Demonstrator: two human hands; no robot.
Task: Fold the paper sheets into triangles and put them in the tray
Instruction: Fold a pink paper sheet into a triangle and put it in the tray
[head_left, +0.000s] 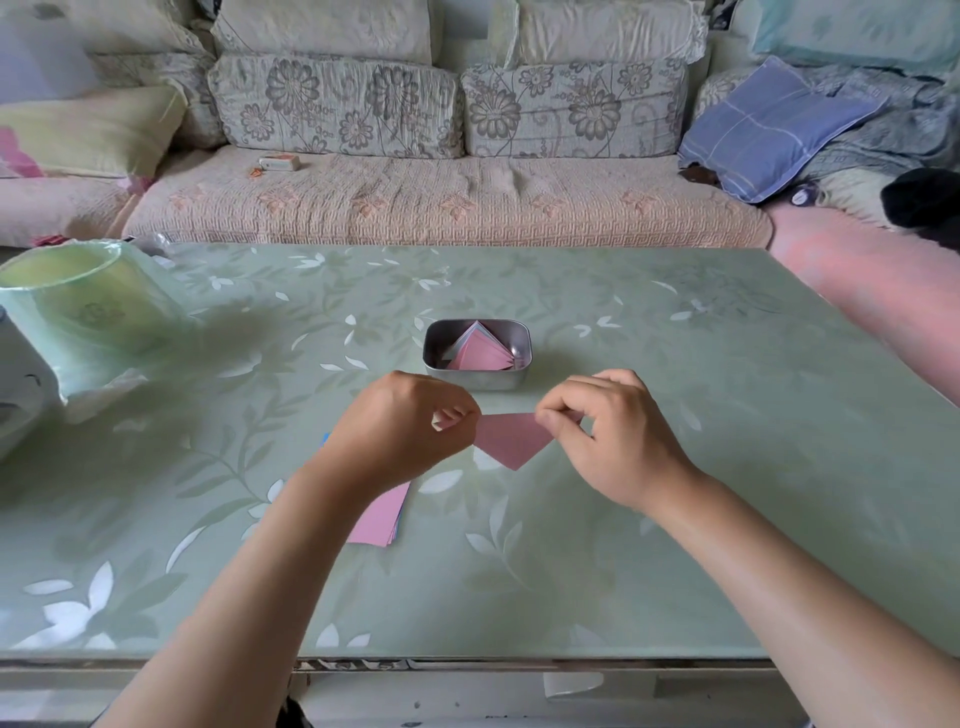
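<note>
We are partway through. The tray sits on the tabletop at twelve o'clock from our hands and already holds several folded triangles, pink and pale ones stacked together. Between the hands we hold a pink sheet just above the tabletop, already folded to a triangle with its point toward six o'clock. The left hand is curled and pinches its corner at nine o'clock. The right hand pinches the corner at three o'clock between thumb and fingertips. This piece looks ready for a last crease, or to go straight into the tray. At seven o'clock from it, partly under our left forearm, lies a stack of flat sheets, so we judge a fair number of folds are left.
</note>
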